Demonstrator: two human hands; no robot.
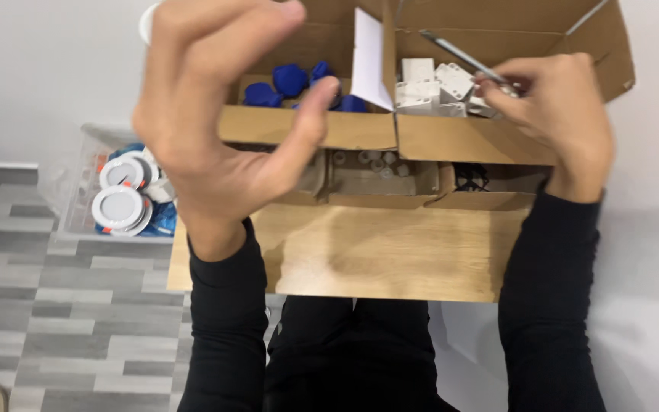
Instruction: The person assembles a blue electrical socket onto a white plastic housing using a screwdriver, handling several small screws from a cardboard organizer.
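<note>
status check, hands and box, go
Left hand raised, open, empty, above box. Right hand pinching a grey tool over white parts. Blue parts in left compartment, partly hidden.

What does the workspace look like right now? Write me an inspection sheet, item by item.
Surface: small wooden table, bare at the near edge.
Job's things: open cardboard box with compartments; blue parts on the left side, white plastic blocks on the right side, a white card standing between them.
Clutter: clear plastic bin on the floor, holding round white discs.
Grippers: left hand raised above the box, fingers curled, holding nothing; right hand pinching a slim grey tool over the white blocks.
Cables: nothing seen.
Surroundings: grey plank floor, white wall behind.
</note>
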